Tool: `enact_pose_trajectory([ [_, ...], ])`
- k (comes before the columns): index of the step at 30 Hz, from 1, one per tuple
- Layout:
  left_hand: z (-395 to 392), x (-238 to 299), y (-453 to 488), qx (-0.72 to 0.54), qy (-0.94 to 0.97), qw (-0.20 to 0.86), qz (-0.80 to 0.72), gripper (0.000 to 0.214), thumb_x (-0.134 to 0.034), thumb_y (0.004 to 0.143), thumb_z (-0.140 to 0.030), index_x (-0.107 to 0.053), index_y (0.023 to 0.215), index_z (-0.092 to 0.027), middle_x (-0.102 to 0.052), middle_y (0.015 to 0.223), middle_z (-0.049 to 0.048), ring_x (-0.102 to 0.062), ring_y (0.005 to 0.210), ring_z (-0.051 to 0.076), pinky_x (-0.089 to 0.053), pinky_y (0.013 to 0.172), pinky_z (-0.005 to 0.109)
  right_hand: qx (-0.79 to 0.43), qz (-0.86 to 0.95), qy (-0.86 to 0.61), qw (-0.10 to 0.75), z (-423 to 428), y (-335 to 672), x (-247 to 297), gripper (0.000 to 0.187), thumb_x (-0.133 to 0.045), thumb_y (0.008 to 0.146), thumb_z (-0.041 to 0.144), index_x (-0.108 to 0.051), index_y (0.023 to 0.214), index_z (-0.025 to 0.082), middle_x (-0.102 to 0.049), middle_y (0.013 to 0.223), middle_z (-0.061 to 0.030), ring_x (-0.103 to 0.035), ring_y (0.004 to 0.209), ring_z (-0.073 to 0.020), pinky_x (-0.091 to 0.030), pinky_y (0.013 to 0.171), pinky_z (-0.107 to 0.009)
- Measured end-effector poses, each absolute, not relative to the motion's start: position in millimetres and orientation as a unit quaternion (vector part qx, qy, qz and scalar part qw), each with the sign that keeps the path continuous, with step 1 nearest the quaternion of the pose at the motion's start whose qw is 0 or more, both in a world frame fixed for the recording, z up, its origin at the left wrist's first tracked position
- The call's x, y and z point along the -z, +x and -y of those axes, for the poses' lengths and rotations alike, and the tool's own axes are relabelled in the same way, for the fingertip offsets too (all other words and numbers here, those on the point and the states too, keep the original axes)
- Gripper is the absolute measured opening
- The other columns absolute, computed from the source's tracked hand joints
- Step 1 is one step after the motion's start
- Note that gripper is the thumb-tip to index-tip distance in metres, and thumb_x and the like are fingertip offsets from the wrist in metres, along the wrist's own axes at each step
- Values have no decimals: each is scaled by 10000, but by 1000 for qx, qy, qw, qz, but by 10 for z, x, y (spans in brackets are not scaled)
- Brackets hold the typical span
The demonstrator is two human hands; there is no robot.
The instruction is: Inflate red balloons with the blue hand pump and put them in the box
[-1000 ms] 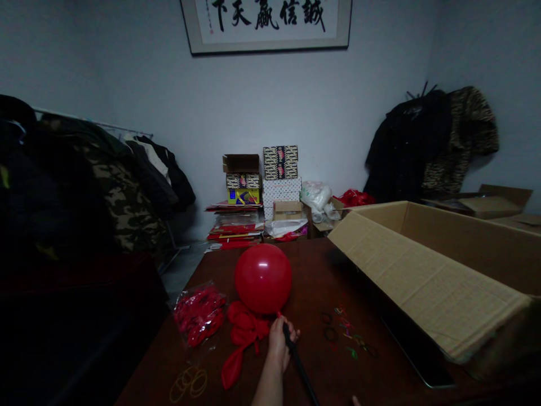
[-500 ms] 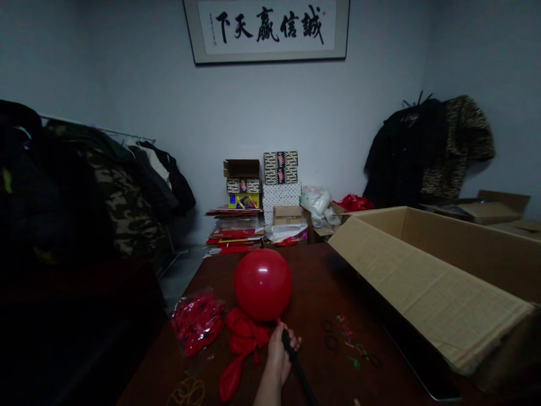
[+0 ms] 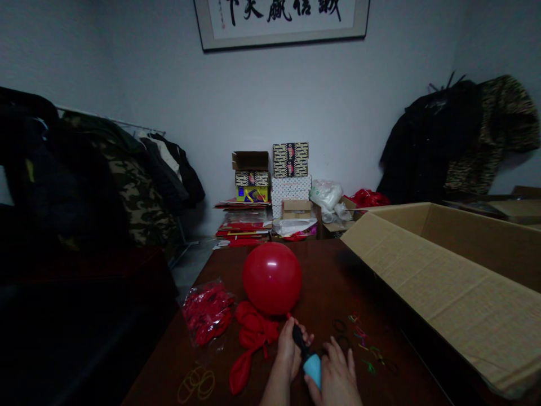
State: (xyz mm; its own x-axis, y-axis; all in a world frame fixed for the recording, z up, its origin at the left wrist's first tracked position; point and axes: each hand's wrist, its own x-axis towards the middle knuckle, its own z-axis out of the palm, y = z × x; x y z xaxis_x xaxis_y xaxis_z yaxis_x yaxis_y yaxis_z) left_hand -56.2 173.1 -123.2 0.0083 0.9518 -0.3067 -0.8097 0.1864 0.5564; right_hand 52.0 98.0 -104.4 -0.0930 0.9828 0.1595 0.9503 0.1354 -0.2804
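Observation:
A round inflated red balloon [image 3: 271,277] stands on the dark wooden table [image 3: 321,282], its neck fitted on the black nozzle of a hand pump. My left hand [image 3: 289,349] is closed round that neck and nozzle. My right hand [image 3: 336,376] grips the pump's light blue body [image 3: 313,367] just behind it. Limp red balloons [image 3: 253,337] lie in a heap to the left of my hands.
A clear bag of red balloons [image 3: 207,312] and yellow rubber bands [image 3: 196,383] lie at the left. Coloured rubber bands [image 3: 359,338] are scattered to the right. A large open cardboard box [image 3: 448,282] fills the right side. Stacked boxes [image 3: 279,180] and hanging clothes [image 3: 127,186] stand behind.
My right hand has come into view, gripping the blue pump body. The balloon looks slightly larger. The view has shifted, so things sit a little further right.

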Motion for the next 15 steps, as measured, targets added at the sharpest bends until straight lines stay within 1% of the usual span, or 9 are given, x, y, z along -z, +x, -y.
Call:
enact_pose_trajectory([
  [3, -1756, 1247, -558, -638, 102, 690, -326, 299, -636, 688, -432, -451, 713, -199, -490, 507, -51, -405, 405, 84, -423, 548, 287, -45, 736, -654, 171, -1058, 428, 1015, 437, -442, 746, 452, -616, 1001, 143, -523, 1245, -126, -294, 1286, -274, -57, 1081, -513],
  [7, -1752, 1267, -549, -650, 118, 672, -335, 302, -633, 687, -432, -436, 691, -202, -481, 486, -64, -395, 386, 74, -429, 563, 289, -38, 732, -657, 176, -1025, 439, 1085, 447, -418, 768, 492, -622, 982, 158, -537, 1227, -131, -323, 1267, -284, -79, 1068, -533],
  [10, -1737, 1268, -537, -658, 142, 660, -335, 278, -610, 706, -407, -425, 673, -202, -486, 474, -67, -393, 378, 70, -434, 577, 292, -37, 733, -661, 159, -938, 482, 1154, 450, -437, 753, 510, -627, 967, 162, -546, 1215, -135, -335, 1259, -297, -81, 1063, -545],
  [15, -1720, 1241, -524, -658, 143, 648, -356, 257, -595, 712, -379, -413, 663, -203, -465, 446, -80, -360, 352, 57, -447, 600, 304, -22, 736, -664, 133, -754, 585, 1326, 545, -500, 704, 548, -612, 1017, 117, -536, 1226, -162, -320, 1267, -327, -89, 1069, -552],
])
